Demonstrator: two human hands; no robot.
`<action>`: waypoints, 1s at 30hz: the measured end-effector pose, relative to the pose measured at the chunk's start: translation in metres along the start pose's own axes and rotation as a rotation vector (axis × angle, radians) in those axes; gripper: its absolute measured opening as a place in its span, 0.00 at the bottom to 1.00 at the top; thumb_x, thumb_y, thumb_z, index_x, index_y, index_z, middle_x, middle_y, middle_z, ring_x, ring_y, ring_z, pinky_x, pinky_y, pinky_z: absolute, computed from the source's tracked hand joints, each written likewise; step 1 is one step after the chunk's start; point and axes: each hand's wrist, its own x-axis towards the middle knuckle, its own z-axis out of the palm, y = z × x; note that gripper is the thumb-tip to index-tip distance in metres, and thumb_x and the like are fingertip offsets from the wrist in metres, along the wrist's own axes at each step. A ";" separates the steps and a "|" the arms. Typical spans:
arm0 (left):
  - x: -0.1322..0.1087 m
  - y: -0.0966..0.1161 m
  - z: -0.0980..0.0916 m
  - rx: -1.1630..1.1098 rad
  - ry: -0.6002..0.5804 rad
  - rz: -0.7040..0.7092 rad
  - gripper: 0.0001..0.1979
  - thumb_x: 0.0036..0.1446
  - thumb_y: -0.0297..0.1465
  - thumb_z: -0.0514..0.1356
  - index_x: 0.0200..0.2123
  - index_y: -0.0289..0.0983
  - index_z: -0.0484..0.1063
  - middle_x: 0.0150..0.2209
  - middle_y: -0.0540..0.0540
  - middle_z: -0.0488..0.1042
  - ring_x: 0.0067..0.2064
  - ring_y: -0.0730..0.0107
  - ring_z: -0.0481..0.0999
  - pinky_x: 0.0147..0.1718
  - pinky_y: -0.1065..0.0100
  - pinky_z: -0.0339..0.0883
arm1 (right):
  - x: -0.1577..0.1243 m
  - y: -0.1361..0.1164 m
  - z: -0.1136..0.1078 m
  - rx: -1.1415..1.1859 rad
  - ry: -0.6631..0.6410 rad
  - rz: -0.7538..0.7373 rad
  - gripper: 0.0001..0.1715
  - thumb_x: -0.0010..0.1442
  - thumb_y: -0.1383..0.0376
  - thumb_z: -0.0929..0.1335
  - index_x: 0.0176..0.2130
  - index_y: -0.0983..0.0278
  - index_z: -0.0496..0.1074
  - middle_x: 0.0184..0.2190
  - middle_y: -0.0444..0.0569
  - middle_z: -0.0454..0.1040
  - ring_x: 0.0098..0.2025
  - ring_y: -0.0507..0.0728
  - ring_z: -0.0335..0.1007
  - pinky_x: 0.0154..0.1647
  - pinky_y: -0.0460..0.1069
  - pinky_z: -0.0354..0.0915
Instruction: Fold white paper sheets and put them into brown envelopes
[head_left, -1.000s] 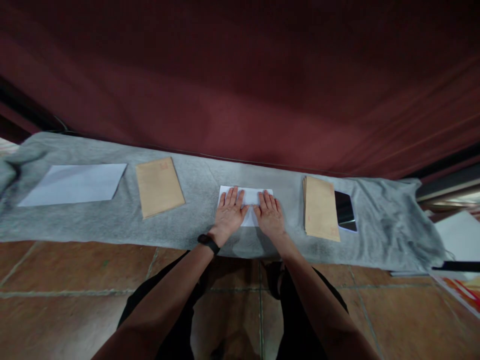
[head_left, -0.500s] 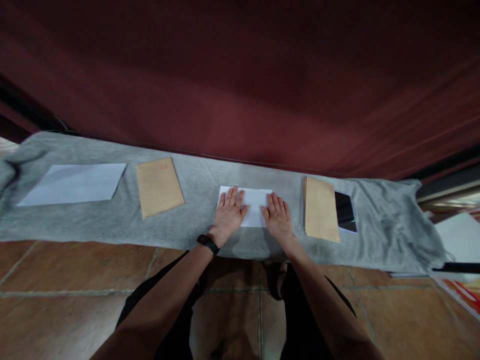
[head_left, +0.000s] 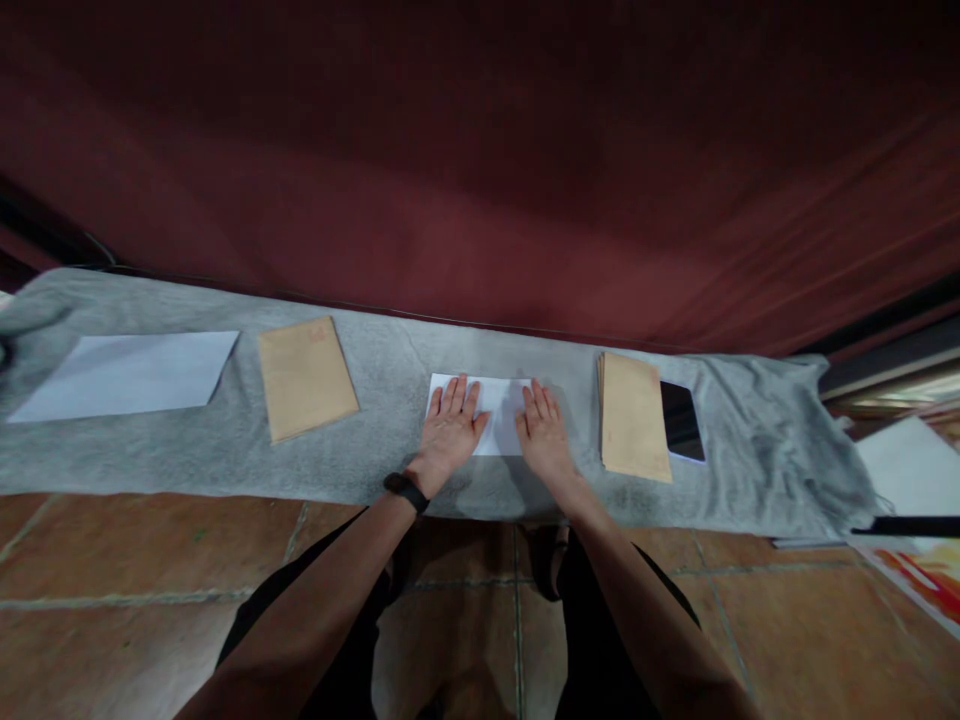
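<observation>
Two hands are lying flat on a folded white paper [head_left: 496,410] at the middle of the cloth-covered bench [head_left: 390,440] — the left hand [head_left: 448,432] on its left end, the right hand [head_left: 544,438] on its right, fingers stretched open, palms down, gripping nothing; the paper is looking light, thin and limp, creasing easily, so a free edge or corner is offering the best pinch; its long axis is running left to right along the bench, its far edge facing the red curtain [head_left: 480,180]; a stack of brown envelopes [head_left: 634,415] is sitting just right of it.
</observation>
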 end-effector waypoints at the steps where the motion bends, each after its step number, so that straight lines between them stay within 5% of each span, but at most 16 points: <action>1: 0.000 0.000 0.000 0.000 -0.002 0.001 0.31 0.72 0.42 0.44 0.72 0.33 0.52 0.74 0.37 0.49 0.74 0.54 0.47 0.72 0.50 0.39 | 0.000 -0.006 0.001 0.033 -0.026 -0.034 0.31 0.73 0.61 0.55 0.70 0.68 0.56 0.73 0.56 0.52 0.75 0.63 0.45 0.72 0.63 0.51; 9: 0.000 -0.002 -0.001 0.003 -0.016 0.016 0.29 0.72 0.36 0.43 0.72 0.34 0.51 0.74 0.38 0.48 0.74 0.55 0.47 0.71 0.51 0.40 | -0.003 -0.039 0.016 0.028 -0.144 -0.111 0.32 0.75 0.56 0.54 0.71 0.68 0.56 0.73 0.55 0.52 0.74 0.61 0.47 0.74 0.60 0.46; 30: -0.002 -0.036 0.000 0.016 0.039 -0.140 0.34 0.71 0.42 0.39 0.72 0.27 0.50 0.72 0.34 0.54 0.74 0.54 0.50 0.71 0.49 0.43 | -0.009 -0.021 0.012 -0.040 -0.072 -0.030 0.33 0.74 0.55 0.56 0.72 0.67 0.54 0.72 0.58 0.51 0.73 0.65 0.50 0.72 0.64 0.49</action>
